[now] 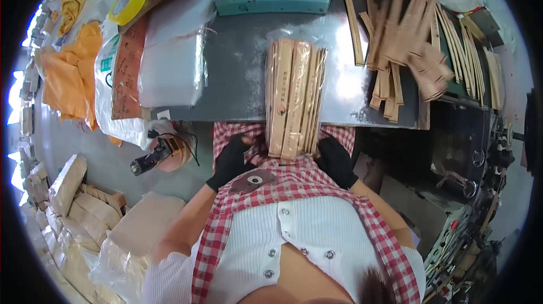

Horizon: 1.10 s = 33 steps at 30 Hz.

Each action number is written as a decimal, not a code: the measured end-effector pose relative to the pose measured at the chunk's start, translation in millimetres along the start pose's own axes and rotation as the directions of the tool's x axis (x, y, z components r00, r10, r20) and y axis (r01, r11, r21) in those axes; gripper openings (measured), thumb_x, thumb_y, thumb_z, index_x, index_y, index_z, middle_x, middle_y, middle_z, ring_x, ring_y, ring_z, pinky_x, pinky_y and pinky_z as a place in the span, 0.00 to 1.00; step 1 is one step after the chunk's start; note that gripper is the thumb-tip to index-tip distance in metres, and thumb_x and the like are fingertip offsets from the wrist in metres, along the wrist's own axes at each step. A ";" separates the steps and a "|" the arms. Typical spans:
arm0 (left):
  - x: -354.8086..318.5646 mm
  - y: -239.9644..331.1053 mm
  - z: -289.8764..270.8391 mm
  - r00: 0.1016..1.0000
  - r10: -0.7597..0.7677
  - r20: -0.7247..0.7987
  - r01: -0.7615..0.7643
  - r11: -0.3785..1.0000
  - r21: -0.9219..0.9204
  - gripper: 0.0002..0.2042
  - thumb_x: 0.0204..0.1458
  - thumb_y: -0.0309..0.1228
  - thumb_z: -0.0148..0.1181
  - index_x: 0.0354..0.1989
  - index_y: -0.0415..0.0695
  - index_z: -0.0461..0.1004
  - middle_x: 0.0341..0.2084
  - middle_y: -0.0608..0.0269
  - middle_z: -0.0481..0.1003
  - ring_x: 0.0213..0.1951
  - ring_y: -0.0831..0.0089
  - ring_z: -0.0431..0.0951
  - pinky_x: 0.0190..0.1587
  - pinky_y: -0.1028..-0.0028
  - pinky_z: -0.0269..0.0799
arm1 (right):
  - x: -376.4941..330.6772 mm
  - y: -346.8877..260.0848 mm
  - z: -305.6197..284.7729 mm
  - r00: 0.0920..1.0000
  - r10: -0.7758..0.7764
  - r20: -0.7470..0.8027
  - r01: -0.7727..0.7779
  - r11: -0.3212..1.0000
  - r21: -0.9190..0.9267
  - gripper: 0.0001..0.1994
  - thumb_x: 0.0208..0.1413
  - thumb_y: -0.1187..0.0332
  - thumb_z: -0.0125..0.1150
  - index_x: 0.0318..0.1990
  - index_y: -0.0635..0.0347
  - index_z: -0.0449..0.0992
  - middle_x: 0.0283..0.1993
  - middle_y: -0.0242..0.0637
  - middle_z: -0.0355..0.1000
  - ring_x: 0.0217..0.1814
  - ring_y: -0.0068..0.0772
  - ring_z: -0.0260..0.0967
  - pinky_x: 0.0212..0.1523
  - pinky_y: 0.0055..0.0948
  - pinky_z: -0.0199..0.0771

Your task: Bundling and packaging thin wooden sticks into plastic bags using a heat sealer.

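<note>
Gloved hands (232, 162) (336, 161) flanking bundle (294, 100).

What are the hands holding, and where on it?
Both gloved hands, left hand and right hand, grip the near end of a clear-bagged bundle of tan paper sleeves, one at each bottom corner. The rest lies on the grey table.

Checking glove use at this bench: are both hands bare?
No: the left hand and right hand both wear black gloves at the near end of the bundle of paper sleeves.
</note>
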<state>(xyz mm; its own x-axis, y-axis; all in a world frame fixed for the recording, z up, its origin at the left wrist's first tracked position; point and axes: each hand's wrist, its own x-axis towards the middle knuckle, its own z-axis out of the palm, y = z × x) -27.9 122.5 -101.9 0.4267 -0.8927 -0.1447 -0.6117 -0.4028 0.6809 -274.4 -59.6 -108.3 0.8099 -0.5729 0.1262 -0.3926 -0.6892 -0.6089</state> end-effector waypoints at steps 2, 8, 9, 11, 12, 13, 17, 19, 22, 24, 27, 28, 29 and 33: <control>32.2 22.4 -7.0 0.961 0.210 0.179 -0.183 0.971 -0.153 0.13 0.45 0.28 0.64 0.39 0.41 0.72 0.36 0.51 0.74 0.42 0.60 0.75 0.45 0.69 0.69 | 14.7 -9.3 -1.5 0.999 0.008 0.048 -0.010 0.999 0.042 0.09 0.45 0.70 0.61 0.33 0.60 0.70 0.36 0.46 0.67 0.37 0.52 0.67 0.35 0.42 0.69; 67.7 43.0 6.4 0.938 0.320 -0.135 -0.324 0.946 -0.010 0.11 0.46 0.26 0.58 0.40 0.42 0.73 0.31 0.57 0.76 0.37 0.59 0.77 0.43 0.68 0.72 | 45.4 -17.7 -8.7 0.999 0.034 0.012 -0.035 0.992 0.121 0.11 0.52 0.69 0.58 0.41 0.63 0.71 0.38 0.51 0.70 0.41 0.55 0.69 0.36 0.43 0.70; 78.4 56.1 -22.2 0.942 0.307 -0.137 -0.311 0.950 -0.008 0.14 0.45 0.29 0.60 0.42 0.42 0.75 0.36 0.52 0.77 0.39 0.55 0.77 0.45 0.66 0.72 | 67.3 -33.2 -41.5 0.995 0.099 0.018 -0.100 0.995 0.024 0.09 0.55 0.67 0.57 0.38 0.63 0.72 0.33 0.50 0.70 0.38 0.54 0.69 0.35 0.42 0.69; 110.5 71.4 -83.1 0.894 0.417 -0.165 -0.437 0.893 -0.107 0.14 0.44 0.28 0.61 0.42 0.40 0.76 0.32 0.51 0.78 0.34 0.58 0.79 0.39 0.66 0.74 | 107.5 -38.3 -87.2 0.970 -0.100 -0.222 0.106 0.994 0.019 0.08 0.57 0.67 0.56 0.35 0.63 0.73 0.26 0.46 0.69 0.30 0.50 0.70 0.32 0.36 0.69; 119.5 128.3 -125.2 0.987 0.137 -0.080 -0.156 0.924 -0.348 0.15 0.45 0.29 0.62 0.43 0.38 0.76 0.23 0.53 0.76 0.25 0.66 0.77 0.31 0.69 0.73 | 135.6 -35.0 -114.5 0.901 -0.253 -0.352 0.221 0.967 -0.129 0.04 0.56 0.72 0.57 0.35 0.64 0.73 0.25 0.42 0.69 0.30 0.41 0.71 0.32 0.33 0.69; 143.3 113.1 -155.9 0.911 0.363 -0.193 -0.403 0.883 -0.241 0.15 0.47 0.32 0.64 0.42 0.36 0.75 0.16 0.57 0.71 0.19 0.74 0.72 0.24 0.72 0.68 | 161.3 -55.3 -145.5 0.878 -0.250 -0.409 0.238 0.968 -0.080 0.04 0.53 0.76 0.57 0.36 0.64 0.74 0.25 0.39 0.71 0.31 0.32 0.71 0.33 0.29 0.70; 181.5 172.9 -231.1 0.697 0.636 -0.331 -0.584 0.772 0.252 0.08 0.40 0.24 0.59 0.26 0.42 0.66 0.18 0.59 0.66 0.23 0.70 0.71 0.29 0.72 0.67 | 221.6 -75.7 -227.3 0.814 -0.438 -0.381 0.281 0.872 -0.401 0.12 0.49 0.77 0.58 0.43 0.66 0.75 0.30 0.40 0.73 0.34 0.32 0.75 0.36 0.28 0.72; 190.0 156.6 -220.3 0.663 0.733 -0.149 -0.700 0.679 0.222 0.06 0.41 0.23 0.57 0.27 0.42 0.67 0.21 0.62 0.68 0.22 0.73 0.72 0.27 0.75 0.68 | 228.6 -69.5 -233.0 0.807 -0.477 -0.347 0.328 0.852 -0.409 0.12 0.49 0.76 0.59 0.43 0.66 0.75 0.31 0.40 0.73 0.34 0.33 0.76 0.35 0.29 0.72; 183.7 183.8 -246.3 0.932 0.354 0.077 -0.336 0.923 -0.186 0.05 0.43 0.21 0.56 0.30 0.41 0.71 0.23 0.66 0.71 0.20 0.78 0.72 0.25 0.77 0.68 | 237.8 -66.5 -249.5 0.998 -0.004 0.064 -0.002 0.995 0.096 0.14 0.49 0.80 0.58 0.46 0.68 0.74 0.33 0.40 0.74 0.30 0.34 0.74 0.34 0.28 0.75; 180.3 203.8 -265.5 0.913 0.401 0.071 -0.366 0.886 -0.284 0.08 0.49 0.22 0.53 0.36 0.38 0.75 0.22 0.67 0.72 0.21 0.82 0.73 0.24 0.78 0.70 | 244.8 -80.2 -280.0 0.912 -0.404 -0.069 0.317 0.802 -0.507 0.16 0.49 0.83 0.56 0.48 0.68 0.72 0.36 0.37 0.74 0.33 0.31 0.73 0.38 0.27 0.76; 174.5 212.6 -287.8 0.860 0.499 0.104 -0.462 0.849 -0.256 0.08 0.51 0.24 0.52 0.36 0.37 0.76 0.23 0.66 0.73 0.21 0.81 0.74 0.24 0.78 0.71 | 231.4 -130.0 -251.4 0.746 -0.568 -0.347 0.433 0.810 -0.395 0.18 0.45 0.71 0.65 0.46 0.61 0.75 0.38 0.41 0.74 0.39 0.39 0.73 0.42 0.32 0.74; 176.2 210.9 -284.1 0.854 0.485 0.188 -0.418 0.855 -0.307 0.08 0.51 0.25 0.52 0.36 0.37 0.76 0.23 0.66 0.74 0.21 0.81 0.74 0.24 0.79 0.71 | 226.8 -154.0 -237.6 0.615 -0.638 -0.464 0.482 0.770 -0.419 0.20 0.41 0.64 0.68 0.45 0.58 0.78 0.35 0.43 0.75 0.39 0.47 0.74 0.43 0.37 0.73; 176.6 209.0 -277.5 0.838 0.469 0.277 -0.366 0.862 -0.352 0.08 0.51 0.26 0.52 0.36 0.37 0.76 0.23 0.66 0.74 0.21 0.81 0.75 0.24 0.79 0.72 | 232.2 -151.4 -219.8 0.640 -0.706 -0.304 0.545 0.696 -0.468 0.21 0.42 0.63 0.68 0.46 0.57 0.75 0.39 0.42 0.72 0.42 0.43 0.72 0.41 0.33 0.73; 165.4 151.8 -240.0 0.794 0.521 0.314 -0.415 0.841 -0.347 0.10 0.51 0.33 0.61 0.37 0.40 0.74 0.26 0.67 0.71 0.27 0.79 0.73 0.30 0.81 0.70 | 247.7 -112.7 -163.9 0.673 -0.724 0.153 0.668 0.505 -0.547 0.11 0.43 0.62 0.62 0.33 0.54 0.73 0.29 0.33 0.66 0.31 0.35 0.67 0.26 0.31 0.68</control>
<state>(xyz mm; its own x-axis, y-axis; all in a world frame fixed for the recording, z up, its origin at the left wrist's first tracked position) 109.7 -37.9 149.8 -0.1884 -0.9820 0.0144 -0.4608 0.1013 0.8817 -101.0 -196.5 119.9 0.8958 0.1817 0.4057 0.1045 -0.9731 0.2051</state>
